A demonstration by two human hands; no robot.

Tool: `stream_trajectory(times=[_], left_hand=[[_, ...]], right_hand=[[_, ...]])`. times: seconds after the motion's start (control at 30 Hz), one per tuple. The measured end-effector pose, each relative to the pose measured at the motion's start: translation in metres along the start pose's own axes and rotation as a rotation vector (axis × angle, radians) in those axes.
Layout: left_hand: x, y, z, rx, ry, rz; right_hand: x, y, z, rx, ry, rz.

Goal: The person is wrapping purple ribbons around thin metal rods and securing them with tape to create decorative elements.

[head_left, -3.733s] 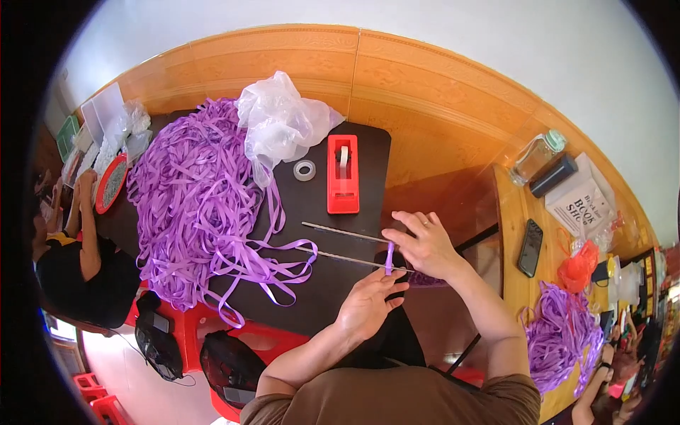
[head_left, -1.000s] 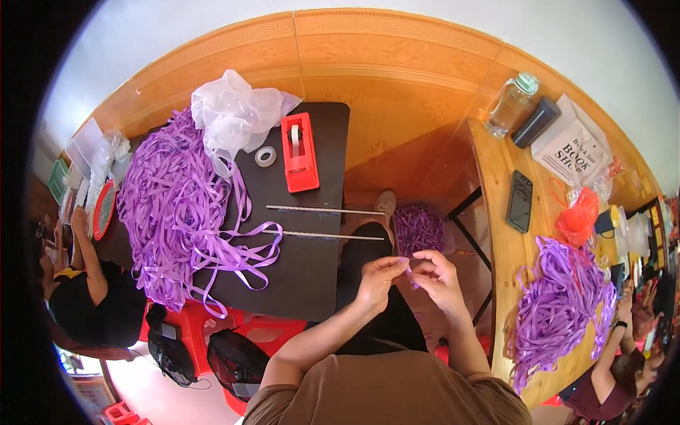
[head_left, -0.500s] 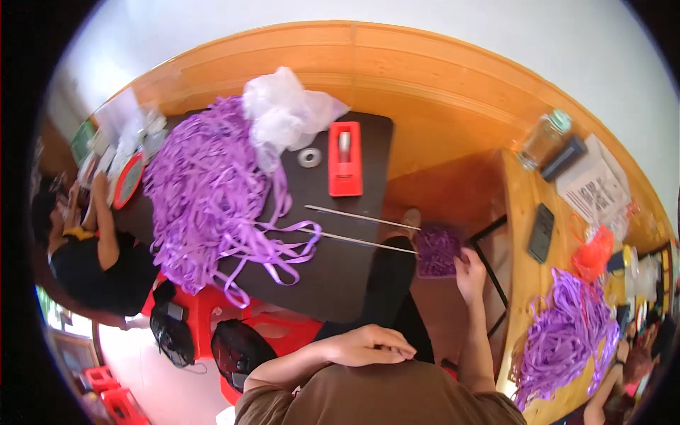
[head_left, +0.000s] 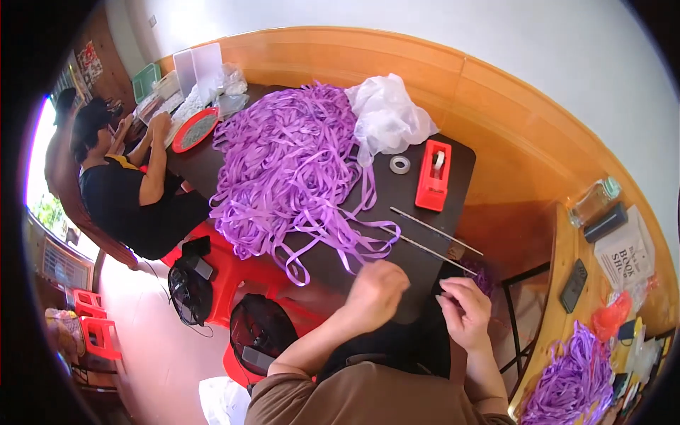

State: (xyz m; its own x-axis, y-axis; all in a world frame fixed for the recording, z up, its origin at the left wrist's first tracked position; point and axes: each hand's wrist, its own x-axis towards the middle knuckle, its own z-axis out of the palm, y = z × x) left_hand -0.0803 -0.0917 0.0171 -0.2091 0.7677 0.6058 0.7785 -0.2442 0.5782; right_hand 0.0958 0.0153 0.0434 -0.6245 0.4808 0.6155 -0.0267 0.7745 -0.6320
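In front of the table edge my left hand is raised with its fingers curled in; whatever they hold, if anything, is hidden. My right hand is beside it, thumb apart from the bent fingers, with nothing visible between them. Beyond my hands, two thin pale rods lie on the dark table and stick out past its right edge. Their ends point over a container of purple strips, partly hidden by my right hand. A large heap of purple ribbon spreads over the table, loose loops trailing toward my left hand.
A red tape dispenser, a tape roll and a white plastic bag are behind the rods. At right, a wooden counter bears a phone, a jar and more ribbon. A person sits left near red stools.
The view has swung left. My left hand has risen from my lap toward the table edge. My right hand has come back from the container of purple strips, nearer my left.
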Motion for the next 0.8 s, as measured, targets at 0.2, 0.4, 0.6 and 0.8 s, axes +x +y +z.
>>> stream_trajectory(times=[0.2,0.4,0.6,0.8], left_hand=[[0.004,0.017,-0.033,-0.035,0.098,-0.016],[0.003,-0.013,-0.081,0.135,0.209,-0.17],[0.026,-0.064,-0.105,0.528,0.126,-0.232],[0.038,-0.134,-0.114,0.282,0.142,-0.212]], right_hand=[[0.049,0.002,0.052,-0.143,-0.296,-0.131],[0.07,0.018,0.111,-0.445,-0.391,-0.287],[0.06,0.012,0.082,-0.272,-0.267,-0.219],[0.051,-0.001,0.024,0.186,-0.08,0.015]])
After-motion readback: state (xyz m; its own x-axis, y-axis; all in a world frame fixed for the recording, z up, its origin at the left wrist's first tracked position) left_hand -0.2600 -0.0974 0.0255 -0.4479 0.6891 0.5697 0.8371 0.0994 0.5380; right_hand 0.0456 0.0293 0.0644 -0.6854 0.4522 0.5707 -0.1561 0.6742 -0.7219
